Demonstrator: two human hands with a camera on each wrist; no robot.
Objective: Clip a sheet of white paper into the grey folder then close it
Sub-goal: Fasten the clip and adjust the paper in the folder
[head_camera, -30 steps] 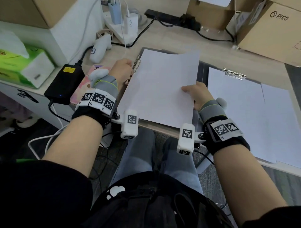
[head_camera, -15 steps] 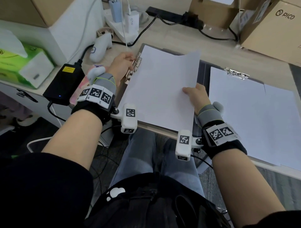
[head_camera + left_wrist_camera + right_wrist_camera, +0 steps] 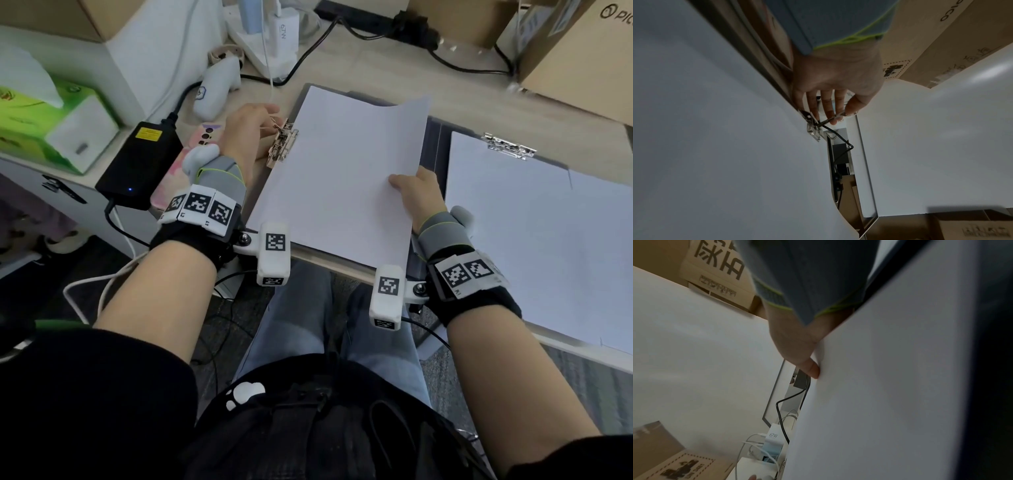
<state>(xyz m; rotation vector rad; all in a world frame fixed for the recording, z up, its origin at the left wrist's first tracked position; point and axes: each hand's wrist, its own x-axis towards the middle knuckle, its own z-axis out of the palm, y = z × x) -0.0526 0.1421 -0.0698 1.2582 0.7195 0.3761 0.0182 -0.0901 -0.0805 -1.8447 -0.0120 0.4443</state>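
Note:
A white sheet of paper [image 3: 346, 171] lies over the left half of the open grey folder [image 3: 435, 137] on the desk. Its left edge meets the metal clip [image 3: 282, 144], seen too in the left wrist view [image 3: 813, 126]. My left hand [image 3: 253, 126] pinches the clip's wire lever [image 3: 830, 119] between thumb and fingers. My right hand [image 3: 416, 192] holds the sheet's right edge, thumb on top [image 3: 812, 368], the other fingers hidden under the paper. The sheet's right side is lifted and curls a little.
A second clipboard with white paper [image 3: 531, 219] lies to the right, its clip [image 3: 508, 145] at the top. A black power brick [image 3: 140, 161], a phone [image 3: 191, 150], a white controller [image 3: 215, 87], chargers [image 3: 274, 34], cables, a tissue box [image 3: 51, 123] and cardboard boxes [image 3: 575, 58] ring the desk.
My left hand has shifted up onto the clip's lever and now pinches it. The sheet has slid left against the clip, with my right hand still holding its edge.

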